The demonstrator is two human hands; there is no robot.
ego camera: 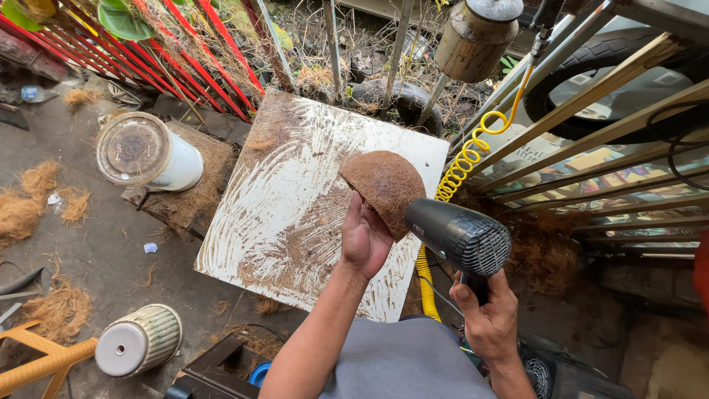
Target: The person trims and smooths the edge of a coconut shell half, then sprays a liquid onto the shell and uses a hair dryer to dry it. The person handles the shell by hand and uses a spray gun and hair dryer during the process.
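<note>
The left hand [365, 240] grips a fibrous brown coconut-shell half [384, 185] from below, above the near right part of the smeared white board [288, 185]. The right hand [487, 318] wraps a black hair dryer [458, 236] aimed at it — fibres remain, so drying looks unfinished.

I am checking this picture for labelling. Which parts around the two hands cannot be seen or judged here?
Head view only:
- Inner side of the coconut shell: turned away; the left hand covers its lower edge.
- Nozzle of the black blower: hidden behind the shell.
- Blower handle: wrapped by the right hand.
- Yellow coiled hose: its lower end passes behind the blower and the person's lap.
</note>
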